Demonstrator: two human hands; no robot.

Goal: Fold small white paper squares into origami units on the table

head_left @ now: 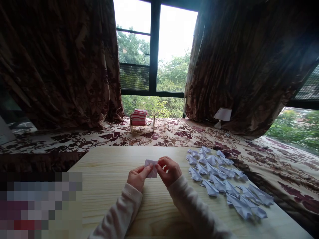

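Note:
A small folded piece of white paper [151, 162] is held up over the table between my two hands. My left hand [138, 176] pinches its left side, with the thumb lying across the front. At the paper's right edge, the thumb and forefinger of my right hand [170, 170] are closed on it, the other fingers curled. To the right, several folded white paper pieces [211, 170], pointed like small paper planes, lie in loose rows on the table.
The pale wooden table [104, 189] reaches to a sill covered in flowered cloth [174, 132]. On that sill stand a little rack [142, 125] with folded pink-striped cloths [139, 117] and a small white lamp [222, 114]. Dark curtains [62, 66] flank the window. The lower left is pixelated.

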